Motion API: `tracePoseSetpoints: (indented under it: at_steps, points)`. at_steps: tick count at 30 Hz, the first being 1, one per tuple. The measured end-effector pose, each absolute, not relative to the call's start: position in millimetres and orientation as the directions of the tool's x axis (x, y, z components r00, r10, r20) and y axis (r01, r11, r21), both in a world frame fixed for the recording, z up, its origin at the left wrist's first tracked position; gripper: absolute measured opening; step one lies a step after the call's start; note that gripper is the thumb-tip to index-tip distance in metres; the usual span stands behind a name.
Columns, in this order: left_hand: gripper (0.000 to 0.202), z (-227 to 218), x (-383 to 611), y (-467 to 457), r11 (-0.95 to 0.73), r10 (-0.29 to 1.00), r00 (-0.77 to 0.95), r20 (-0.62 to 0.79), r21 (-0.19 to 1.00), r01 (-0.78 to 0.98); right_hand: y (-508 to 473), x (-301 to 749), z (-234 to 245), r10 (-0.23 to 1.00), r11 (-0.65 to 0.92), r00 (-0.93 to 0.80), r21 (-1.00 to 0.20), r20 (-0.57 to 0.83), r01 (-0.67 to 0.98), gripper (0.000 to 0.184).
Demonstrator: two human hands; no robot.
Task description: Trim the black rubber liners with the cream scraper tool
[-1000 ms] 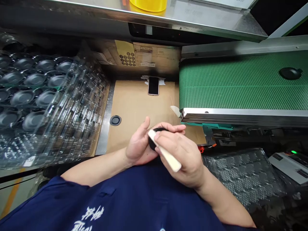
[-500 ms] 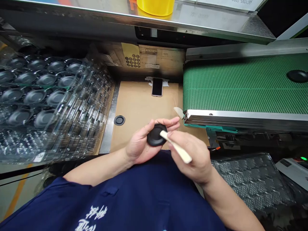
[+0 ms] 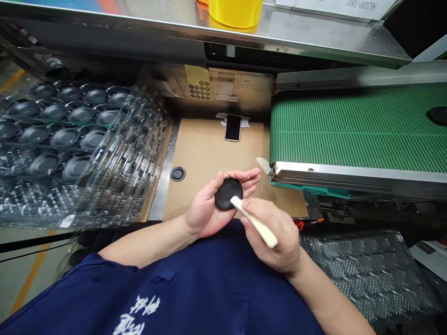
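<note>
Yellow tub [image 3: 235,10] cut off at 12 o'clock, black disc [image 3: 437,116] cut off at 3 o'clock, underside of the black pad [image 3: 228,193] hidden in the left hand [image 3: 206,207], white stick [image 3: 257,224] partly hidden by the right hand [image 3: 272,232]

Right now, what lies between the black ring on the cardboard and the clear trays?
In the head view, a steel strip separates the black ring from the clear trays.

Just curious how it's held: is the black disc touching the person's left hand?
Touching: the head view shows the black disc resting in the left hand, against the palm and fingers, with no gap.
</note>
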State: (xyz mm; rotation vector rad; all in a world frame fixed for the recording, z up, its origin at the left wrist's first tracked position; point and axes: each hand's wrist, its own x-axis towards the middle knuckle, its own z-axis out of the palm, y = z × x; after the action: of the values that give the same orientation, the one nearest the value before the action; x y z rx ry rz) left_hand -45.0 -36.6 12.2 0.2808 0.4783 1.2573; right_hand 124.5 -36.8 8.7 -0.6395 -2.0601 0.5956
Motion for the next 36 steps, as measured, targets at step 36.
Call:
tracePoseSetpoints:
  at_steps: [36]
  points:
    - [0.068,2.1,-49.5,-32.4,0.356,0.931,0.294,-0.217,0.36,-0.862,-23.1,110.3,-8.1,0.281,0.944,-0.773,-0.307,0.568,0.118,0.058]
